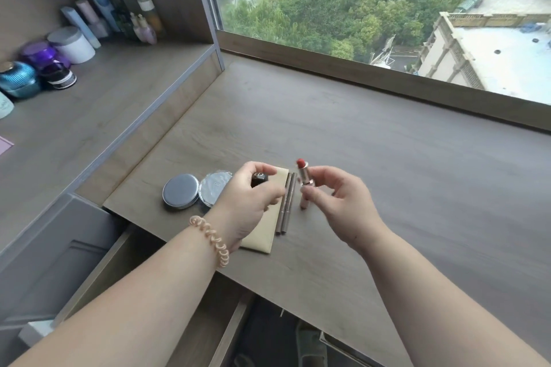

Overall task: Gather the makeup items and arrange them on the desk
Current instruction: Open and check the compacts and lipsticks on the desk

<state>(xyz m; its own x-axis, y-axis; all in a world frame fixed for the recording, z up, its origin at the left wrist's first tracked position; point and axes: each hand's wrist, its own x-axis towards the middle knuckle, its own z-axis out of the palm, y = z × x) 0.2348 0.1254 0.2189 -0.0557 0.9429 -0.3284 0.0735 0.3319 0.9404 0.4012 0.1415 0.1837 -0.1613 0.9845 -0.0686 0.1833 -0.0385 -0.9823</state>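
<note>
My right hand [343,202] pinches an uncapped lipstick [304,185], held upright with its red tip up, just above the desk [387,158]. My left hand [249,199] grips a dark cap [258,179] to the left of the lipstick. Beneath my left hand lies a beige flat pouch [264,229]. Two thin brown pencils [285,202] lie side by side between the pouch and the lipstick. Left of the pouch sit a round grey compact [180,191] and a silvery round compact [213,186], touching each other.
A raised side shelf [89,116] on the left carries jars and bottles [89,24]. An open drawer [143,277] gapes below the desk's near edge under my left arm. A window sill [387,80] borders the desk's far side.
</note>
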